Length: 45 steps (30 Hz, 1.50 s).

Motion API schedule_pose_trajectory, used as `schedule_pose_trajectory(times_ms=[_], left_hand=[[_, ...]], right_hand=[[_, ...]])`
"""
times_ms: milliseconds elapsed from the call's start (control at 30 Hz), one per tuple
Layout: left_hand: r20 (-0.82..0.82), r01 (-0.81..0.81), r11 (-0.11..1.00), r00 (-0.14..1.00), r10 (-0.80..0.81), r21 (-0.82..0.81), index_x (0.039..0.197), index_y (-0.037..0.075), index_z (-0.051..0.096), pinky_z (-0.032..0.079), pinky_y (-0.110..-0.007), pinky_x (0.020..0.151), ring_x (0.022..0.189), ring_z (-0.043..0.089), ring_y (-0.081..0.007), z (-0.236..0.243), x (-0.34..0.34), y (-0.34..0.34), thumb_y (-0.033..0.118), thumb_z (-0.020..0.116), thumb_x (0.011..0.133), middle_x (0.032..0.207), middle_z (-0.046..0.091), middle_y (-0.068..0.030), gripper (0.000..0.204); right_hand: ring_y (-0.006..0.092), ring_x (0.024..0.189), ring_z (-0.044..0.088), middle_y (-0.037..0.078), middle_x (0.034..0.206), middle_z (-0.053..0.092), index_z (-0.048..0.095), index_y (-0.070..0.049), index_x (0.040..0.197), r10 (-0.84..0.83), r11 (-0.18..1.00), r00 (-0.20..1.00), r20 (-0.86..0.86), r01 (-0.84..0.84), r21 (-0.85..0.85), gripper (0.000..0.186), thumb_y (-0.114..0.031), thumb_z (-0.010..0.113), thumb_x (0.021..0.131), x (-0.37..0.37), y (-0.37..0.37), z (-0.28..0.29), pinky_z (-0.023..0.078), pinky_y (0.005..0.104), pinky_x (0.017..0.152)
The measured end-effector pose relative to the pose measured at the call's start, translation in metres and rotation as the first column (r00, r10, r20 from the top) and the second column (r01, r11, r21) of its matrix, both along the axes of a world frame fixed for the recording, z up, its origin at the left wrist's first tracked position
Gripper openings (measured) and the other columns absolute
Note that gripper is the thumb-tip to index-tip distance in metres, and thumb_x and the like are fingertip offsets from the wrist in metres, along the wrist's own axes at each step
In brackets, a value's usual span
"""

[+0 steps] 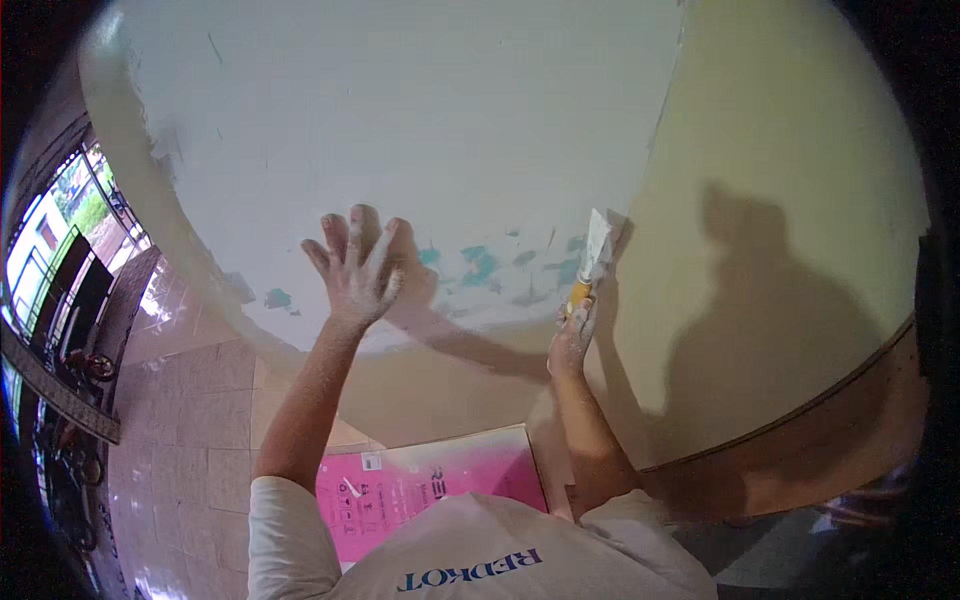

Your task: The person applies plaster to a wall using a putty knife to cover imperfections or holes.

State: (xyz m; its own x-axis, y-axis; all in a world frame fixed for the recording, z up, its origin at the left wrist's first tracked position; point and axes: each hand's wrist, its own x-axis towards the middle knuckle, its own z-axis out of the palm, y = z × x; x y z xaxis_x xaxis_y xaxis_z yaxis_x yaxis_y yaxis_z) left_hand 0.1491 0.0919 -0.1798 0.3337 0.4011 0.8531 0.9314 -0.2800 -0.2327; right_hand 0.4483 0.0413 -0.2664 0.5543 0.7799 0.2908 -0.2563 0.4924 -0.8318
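In front of me is a wall with a broad white coated area (420,120), its lower part marked by several blue-green patches (478,266). My left hand (358,280) is raised to this white surface with its fingers spread, powdered with white dust and holding nothing. To the right, my right hand (572,340) grips a putty knife (597,243) by its yellow handle. The knife's blade points upward and is smeared with white; whether it touches the wall I cannot tell.
Below my arms lies a pink and white cardboard box (430,480). Tiled floor (190,410) stretches to the left, towards an opening with dark bars and what looks like a parked motorbike (95,368). Shadows fall across the yellowish wall (820,150) on the right.
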Motion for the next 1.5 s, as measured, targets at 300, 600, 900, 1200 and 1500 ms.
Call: schedule_pose_trajectory(times_ms=[300, 600, 900, 1200, 1500], left_hand=[[0.017, 0.003, 0.988, 1.000, -0.005, 0.154, 0.127, 0.029, 0.054, 0.002, -0.062, 0.106, 0.139, 0.012, -0.0362, -0.016, 0.023, 0.016, 0.044, 0.056, 0.076, 0.147, 0.028, -0.0117, 0.053], [0.022, -0.029, 0.991, 0.999, 0.026, 0.129, 0.126, 0.027, 0.055, 0.001, -0.061, 0.107, 0.138, 0.013, -0.0386, -0.018, 0.021, 0.017, 0.045, 0.055, 0.078, 0.145, 0.032, -0.0127, 0.051], [0.045, -0.011, 0.982, 0.999, 0.002, 0.188, 0.126, 0.026, 0.055, 0.001, -0.059, 0.108, 0.138, 0.017, -0.0370, -0.016, 0.026, 0.016, 0.047, 0.049, 0.082, 0.145, 0.033, -0.0123, 0.049], [0.072, -0.028, 0.987, 0.997, 0.017, 0.156, 0.126, 0.030, 0.055, 0.005, -0.061, 0.107, 0.138, 0.017, -0.0361, -0.013, 0.029, 0.018, 0.043, 0.053, 0.079, 0.145, 0.033, -0.0100, 0.049], [0.085, -0.044, 0.989, 0.996, 0.033, 0.138, 0.127, 0.034, 0.053, 0.004, -0.061, 0.107, 0.138, 0.019, -0.0352, -0.019, 0.024, 0.022, 0.048, 0.052, 0.079, 0.146, 0.032, -0.0076, 0.050]], right_hand=[[0.0199, 0.070, 0.052, 0.012, 0.081, 0.054, 0.042, 0.002, 0.113, -0.084, 0.990, 0.800, 0.595, 0.137, -0.044, 0.032, -0.019, 0.051, 0.091, -0.011, -0.003, -0.007, 0.045, 0.0327, 0.065], [0.0216, 0.061, 0.054, 0.014, 0.067, 0.053, 0.049, 0.005, 0.110, -0.232, 0.968, 0.588, 0.775, 0.216, 0.126, 0.029, -0.017, 0.052, 0.090, 0.008, 0.027, 0.083, 0.043, 0.0349, 0.059], [0.0326, 0.066, 0.055, 0.018, 0.077, 0.056, 0.051, 0.002, 0.104, -0.279, 0.953, 0.620, 0.733, 0.275, 0.130, 0.023, -0.015, 0.052, 0.089, 0.032, 0.031, 0.097, 0.044, 0.0401, 0.062], [0.0345, 0.079, 0.055, 0.020, 0.082, 0.055, 0.052, 0.002, 0.102, -0.181, 0.937, 0.742, 0.646, 0.329, -0.115, 0.024, -0.020, 0.049, 0.091, 0.033, 0.011, 0.010, 0.043, 0.0403, 0.071], [0.0357, 0.082, 0.055, 0.021, 0.085, 0.056, 0.052, 0.000, 0.096, -0.218, 0.935, 0.634, 0.742, 0.353, -0.027, 0.018, -0.015, 0.049, 0.088, 0.054, 0.022, 0.022, 0.043, 0.0411, 0.073]])
